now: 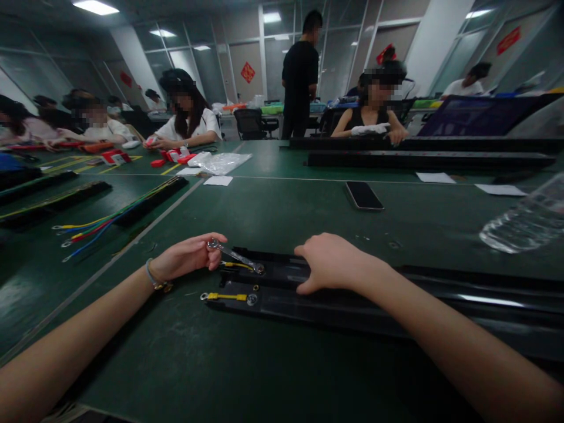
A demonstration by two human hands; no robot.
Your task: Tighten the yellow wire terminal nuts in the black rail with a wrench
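Observation:
My left hand [187, 259] is closed on the near end of a silver wrench [237, 256]. The wrench's other ring end sits over a fastener at the left end of the farther black metal channel [284, 271]. A short yellow wire [235, 265] lies beside it there. My right hand [330, 262] straddles that same channel, thumb on the near side and fingers on the far side, gripping it. Closest to me lies a second black channel [299, 308], parallel to the first. On its left end a yellow wire with a ring terminal [227, 296] is fixed near a round bolt head.
Beyond the channels lies a phone [365, 195]. A clear plastic bottle [524, 220] is at the right. Colored wires with ring terminals [97, 226] extend from a black bar at the left. Long black channels [423, 158] lie across the table, where other people sit.

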